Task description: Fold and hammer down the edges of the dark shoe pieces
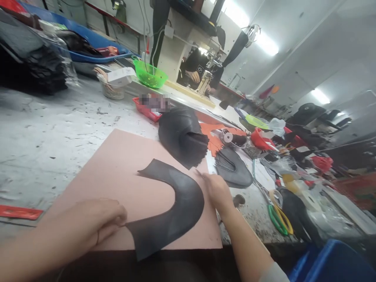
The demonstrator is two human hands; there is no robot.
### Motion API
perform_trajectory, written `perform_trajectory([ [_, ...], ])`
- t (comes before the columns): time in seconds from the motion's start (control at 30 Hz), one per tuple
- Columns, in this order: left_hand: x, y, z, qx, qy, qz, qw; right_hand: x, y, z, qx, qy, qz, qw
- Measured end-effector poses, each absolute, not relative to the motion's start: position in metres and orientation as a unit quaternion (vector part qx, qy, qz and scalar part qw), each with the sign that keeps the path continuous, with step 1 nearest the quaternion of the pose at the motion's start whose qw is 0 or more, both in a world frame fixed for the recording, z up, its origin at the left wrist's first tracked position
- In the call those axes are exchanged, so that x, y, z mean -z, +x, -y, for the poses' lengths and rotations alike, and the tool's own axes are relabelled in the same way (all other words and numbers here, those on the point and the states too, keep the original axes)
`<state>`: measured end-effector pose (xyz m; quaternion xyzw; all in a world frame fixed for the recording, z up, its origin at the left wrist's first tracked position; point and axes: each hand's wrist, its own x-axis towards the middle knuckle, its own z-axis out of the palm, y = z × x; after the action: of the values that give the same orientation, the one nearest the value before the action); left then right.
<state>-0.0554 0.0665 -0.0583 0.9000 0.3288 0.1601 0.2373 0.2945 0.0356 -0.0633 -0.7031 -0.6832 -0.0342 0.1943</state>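
Note:
A black U-shaped piece [188, 199], leather-like, lies on a pale pink board [129, 150], its lower end hanging past the near edge. At the corner of that end, my left hand [107, 221] is closed, fingertips pinched on the piece's edge. My right hand [217, 192] is closed beyond the curve, at the board's right edge. A thin pale tip shows by its fingers, too small to name. Just past them sits a folded stack of black pieces [182, 135] with jagged edges. Another black curved stack [235, 168] lies to the right.
Scissors with green and yellow handles [280, 219] lie at right. Behind stand a red tray [147, 109], a green basket [151, 74] and a small tub [113, 88]. A pile of black material [32, 58] fills the far left. Another person's hand [194, 76] is at a sewing machine [205, 78].

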Motion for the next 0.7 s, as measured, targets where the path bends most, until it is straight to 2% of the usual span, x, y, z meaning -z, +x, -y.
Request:
perform_trajectory([
  [0.07,0.052,-0.059,-0.068,-0.110,0.901,-0.301,0.293,0.056,0.273,-0.038,0.026,-0.708,0.672,0.216],
  [0.13,0.048,-0.062,-0.066,-0.117,0.889,-0.317,0.309,0.045,0.240,-0.030,-0.020,-0.691,0.692,0.209],
  [0.23,0.049,-0.065,-0.061,-0.141,0.871,-0.332,0.334,0.023,0.185,-0.010,-0.106,-0.587,0.796,0.102],
  [0.33,0.052,-0.067,-0.057,-0.156,0.858,-0.335,0.358,0.009,0.149,-0.001,-0.089,-0.529,0.843,0.030],
  [0.43,0.053,-0.067,-0.056,-0.171,0.852,-0.331,0.368,0.007,0.136,-0.003,-0.057,-0.514,0.856,-0.003],
  [0.57,0.053,-0.068,-0.057,-0.177,0.852,-0.320,0.374,0.015,0.130,-0.005,-0.032,-0.502,0.864,0.005],
  [0.7,0.052,-0.069,-0.059,-0.184,0.846,-0.328,0.379,0.023,0.149,-0.004,-0.064,-0.523,0.845,0.091],
])
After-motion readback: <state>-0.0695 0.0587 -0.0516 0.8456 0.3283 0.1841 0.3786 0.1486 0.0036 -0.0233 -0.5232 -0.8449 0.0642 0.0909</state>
